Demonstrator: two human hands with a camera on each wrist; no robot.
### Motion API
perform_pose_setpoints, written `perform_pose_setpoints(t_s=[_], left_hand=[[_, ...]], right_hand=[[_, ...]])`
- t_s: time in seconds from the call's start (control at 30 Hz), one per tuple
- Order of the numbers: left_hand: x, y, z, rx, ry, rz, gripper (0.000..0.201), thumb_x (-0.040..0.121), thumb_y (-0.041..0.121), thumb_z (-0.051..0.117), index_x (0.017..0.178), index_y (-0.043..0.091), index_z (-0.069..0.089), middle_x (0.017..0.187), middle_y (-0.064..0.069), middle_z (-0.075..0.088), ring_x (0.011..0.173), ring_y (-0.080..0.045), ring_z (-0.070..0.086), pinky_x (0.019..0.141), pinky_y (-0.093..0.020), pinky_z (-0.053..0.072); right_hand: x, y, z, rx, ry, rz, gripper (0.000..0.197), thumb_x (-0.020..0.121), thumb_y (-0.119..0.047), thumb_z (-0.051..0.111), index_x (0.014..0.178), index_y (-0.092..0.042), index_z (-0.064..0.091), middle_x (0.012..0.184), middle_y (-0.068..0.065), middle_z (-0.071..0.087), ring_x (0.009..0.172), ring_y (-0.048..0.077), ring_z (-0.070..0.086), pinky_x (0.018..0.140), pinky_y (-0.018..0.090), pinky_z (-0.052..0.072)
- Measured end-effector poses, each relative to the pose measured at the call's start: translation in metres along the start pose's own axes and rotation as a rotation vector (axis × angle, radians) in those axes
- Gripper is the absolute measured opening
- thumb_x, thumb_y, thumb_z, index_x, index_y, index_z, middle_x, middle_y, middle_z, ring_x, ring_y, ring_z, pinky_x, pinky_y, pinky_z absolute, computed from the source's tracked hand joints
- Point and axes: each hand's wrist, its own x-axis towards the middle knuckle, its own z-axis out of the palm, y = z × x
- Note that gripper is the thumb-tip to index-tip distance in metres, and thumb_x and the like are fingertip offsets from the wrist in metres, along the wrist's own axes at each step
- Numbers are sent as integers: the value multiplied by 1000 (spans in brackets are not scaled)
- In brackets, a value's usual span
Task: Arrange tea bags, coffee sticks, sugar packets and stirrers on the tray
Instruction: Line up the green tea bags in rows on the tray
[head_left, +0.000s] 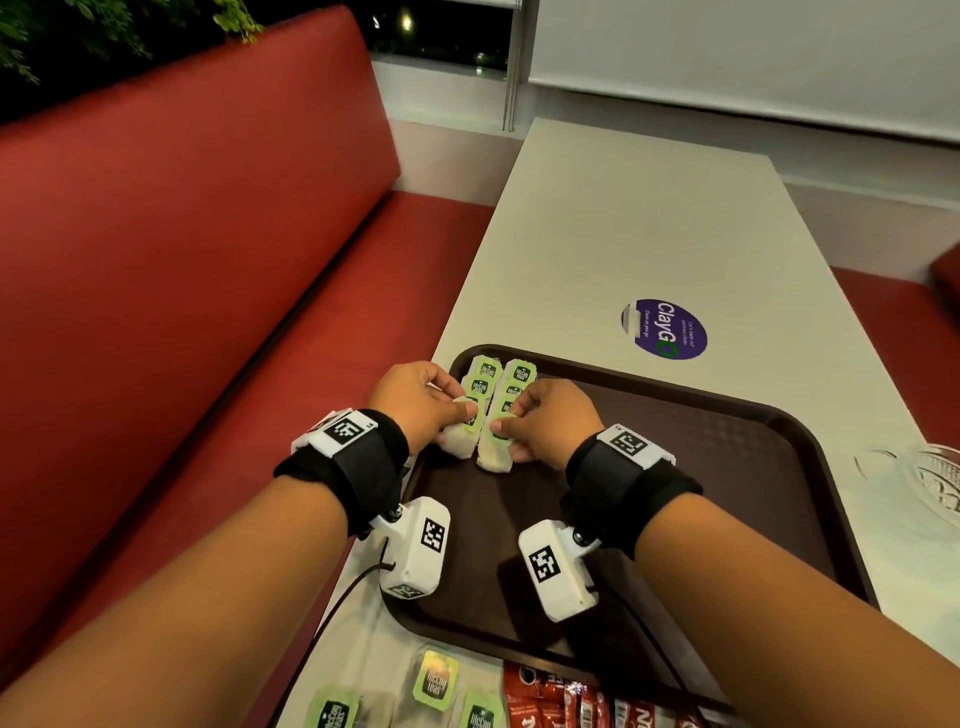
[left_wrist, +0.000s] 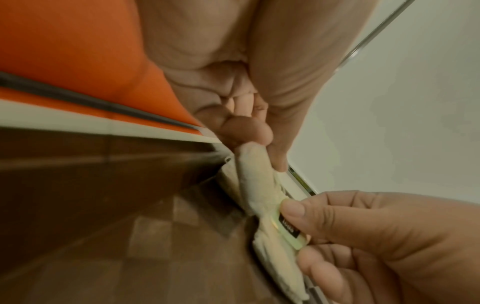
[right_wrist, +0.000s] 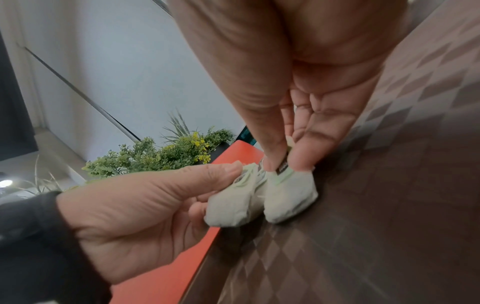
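A dark brown tray (head_left: 675, 467) holds two short rows of tea bags (head_left: 501, 382) with green tags at its far left corner. My left hand (head_left: 464, 411) pinches a pale tea bag (head_left: 457, 441) at the near end of the left row; in the left wrist view its thumb and finger grip the bag's top (left_wrist: 253, 174). My right hand (head_left: 501, 425) pinches the green tag of a second tea bag (head_left: 493, 457) beside it, which rests on the tray (right_wrist: 363, 226). In the right wrist view the two bags (right_wrist: 291, 195) touch side by side.
Loose tea bags (head_left: 436, 680) and red coffee sticks (head_left: 561, 696) lie on the white table near me, off the tray. A clear glass dish (head_left: 930, 478) stands at the table's right edge. A purple sticker (head_left: 665, 327) is beyond the tray. A red bench (head_left: 182, 260) runs along the left.
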Motion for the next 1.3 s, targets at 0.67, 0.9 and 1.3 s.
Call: perform_pose_setpoints(t_s=[0.67, 0.9, 1.3], left_hand=[[-12, 19, -3, 728, -156, 119, 23, 84, 17, 73, 107, 14, 70, 111, -4, 67, 92, -24, 67, 81, -30, 55], [-26, 22, -20, 641, -54, 185, 20, 80, 24, 77, 96, 16, 70, 99, 1, 70, 62, -6, 54, 63, -20, 48], [-160, -3, -71, 726, -220, 242, 18, 88, 33, 67, 97, 19, 72, 83, 8, 63, 78, -9, 57, 66, -22, 39]], right_hand=[[-12, -5, -3, -16, 14, 103, 25, 81, -10, 74, 82, -15, 49, 86, 7, 70, 70, 27, 73, 70, 38, 61], [-30, -10, -11, -56, 37, -10, 26, 80, -19, 77, 90, -10, 55, 83, 9, 71, 63, 23, 71, 66, 41, 61], [-172, -27, 31, -580, -386, -388, 25, 77, -36, 77, 93, -21, 65, 80, -6, 64, 70, 10, 58, 57, 22, 41]])
